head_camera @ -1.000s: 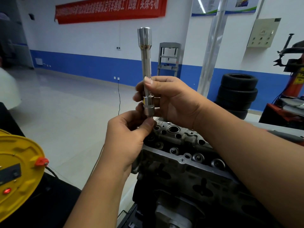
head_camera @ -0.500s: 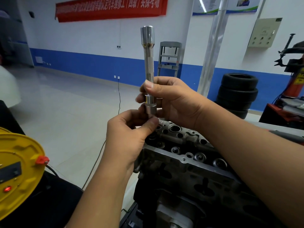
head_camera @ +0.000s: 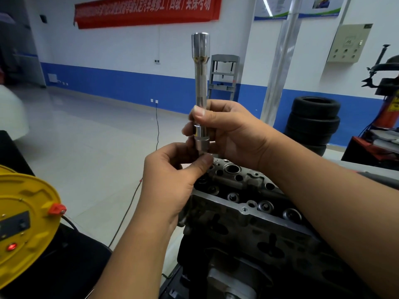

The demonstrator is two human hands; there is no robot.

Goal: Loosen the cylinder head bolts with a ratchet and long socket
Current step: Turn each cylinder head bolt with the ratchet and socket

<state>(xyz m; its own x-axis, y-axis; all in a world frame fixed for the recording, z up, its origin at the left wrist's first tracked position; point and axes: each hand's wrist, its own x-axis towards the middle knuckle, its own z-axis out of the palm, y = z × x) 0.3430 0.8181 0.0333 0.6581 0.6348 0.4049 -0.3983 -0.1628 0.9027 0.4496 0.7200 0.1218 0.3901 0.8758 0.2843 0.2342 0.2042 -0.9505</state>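
A long chrome socket (head_camera: 200,83) stands upright in front of me, its wide end on top. My right hand (head_camera: 228,132) grips its lower shaft with the fingers curled round it. My left hand (head_camera: 172,180) pinches something small just under the socket's lower collar (head_camera: 201,142); what it pinches is hidden by thumb and fingers. Below both hands lies the grey cylinder head (head_camera: 248,197) with its round bores and valve seats. No ratchet is in view.
A yellow cable reel (head_camera: 23,221) sits at the lower left on a black surface. A black cable (head_camera: 129,208) runs across the pale floor. Stacked tyres (head_camera: 313,121), a metal post (head_camera: 278,67) and a red machine (head_camera: 386,117) stand behind the engine.
The socket and both hands have shifted slightly right in the view. The grips look the same.
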